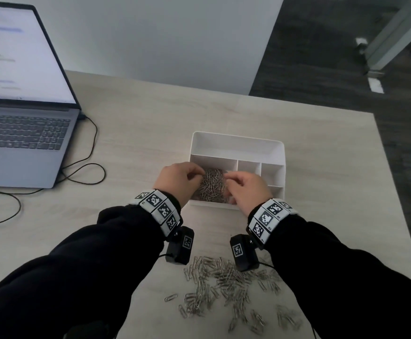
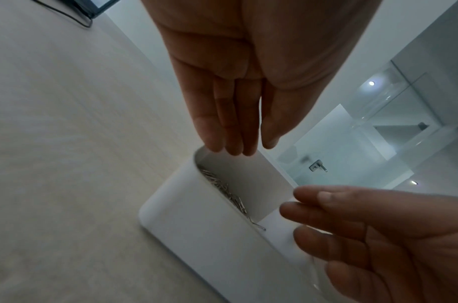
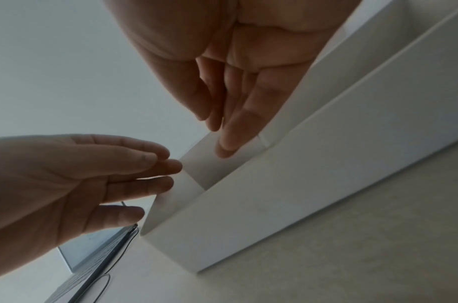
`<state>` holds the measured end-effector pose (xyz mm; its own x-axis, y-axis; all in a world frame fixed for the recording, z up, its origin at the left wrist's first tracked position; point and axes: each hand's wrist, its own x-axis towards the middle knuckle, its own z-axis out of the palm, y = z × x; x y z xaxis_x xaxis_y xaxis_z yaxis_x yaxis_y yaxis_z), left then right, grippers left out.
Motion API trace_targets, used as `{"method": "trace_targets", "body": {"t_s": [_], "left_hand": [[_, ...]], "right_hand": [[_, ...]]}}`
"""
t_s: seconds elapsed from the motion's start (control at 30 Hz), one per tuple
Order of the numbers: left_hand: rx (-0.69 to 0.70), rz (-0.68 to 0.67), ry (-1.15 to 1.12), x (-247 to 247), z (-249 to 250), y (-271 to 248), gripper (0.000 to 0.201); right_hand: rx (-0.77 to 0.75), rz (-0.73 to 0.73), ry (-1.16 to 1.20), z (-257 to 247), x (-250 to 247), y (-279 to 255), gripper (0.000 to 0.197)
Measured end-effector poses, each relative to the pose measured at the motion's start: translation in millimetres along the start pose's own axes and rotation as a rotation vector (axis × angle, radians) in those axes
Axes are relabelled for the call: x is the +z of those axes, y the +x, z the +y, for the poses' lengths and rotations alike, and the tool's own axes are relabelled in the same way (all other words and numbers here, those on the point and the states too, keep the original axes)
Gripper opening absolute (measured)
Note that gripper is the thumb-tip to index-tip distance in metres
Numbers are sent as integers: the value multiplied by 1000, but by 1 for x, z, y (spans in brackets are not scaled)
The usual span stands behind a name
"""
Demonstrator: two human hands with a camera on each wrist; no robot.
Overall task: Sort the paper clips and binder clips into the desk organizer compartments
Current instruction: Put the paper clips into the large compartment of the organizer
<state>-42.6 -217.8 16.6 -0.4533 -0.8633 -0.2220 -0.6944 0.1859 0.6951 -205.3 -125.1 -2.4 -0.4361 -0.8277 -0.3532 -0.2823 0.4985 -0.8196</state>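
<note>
A white desk organizer point(image 1: 236, 142) stands mid-table. Its front-left compartment holds a heap of silver paper clips point(image 1: 211, 184), whose top shows over the wall in the left wrist view as paper clips point(image 2: 222, 189) inside the organizer point(image 2: 196, 229). My left hand point(image 1: 196, 176) and right hand point(image 1: 231, 179) hover over that heap, facing each other. In the wrist views the left hand point(image 2: 235, 141) and right hand point(image 3: 222, 139) have straight fingers and hold nothing. Many loose paper clips point(image 1: 224, 285) lie on the table near me. I see no binder clips.
An open laptop point(image 1: 23, 118) sits at the far left, with its black cable point(image 1: 87, 165) looping toward the organizer. The table's right edge point(image 1: 395, 192) drops to dark floor. The organizer's other compartments look empty.
</note>
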Motion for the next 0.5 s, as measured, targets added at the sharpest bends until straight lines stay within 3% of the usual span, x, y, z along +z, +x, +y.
{"method": "trace_targets", "body": {"t_s": [0.17,0.3,0.5], "left_hand": [[-26,-25,-17,0,-13,-33,12],[-82,-162,81,8,-38,-65,15],[-94,-344,312,36,-66,-102,38]], "right_hand": [[-46,-37,-73,20,-18,-36,16],[-59,-73,-359,56,-29,-58,19],[-98,-311,-823,90,-21,-84,55]]}}
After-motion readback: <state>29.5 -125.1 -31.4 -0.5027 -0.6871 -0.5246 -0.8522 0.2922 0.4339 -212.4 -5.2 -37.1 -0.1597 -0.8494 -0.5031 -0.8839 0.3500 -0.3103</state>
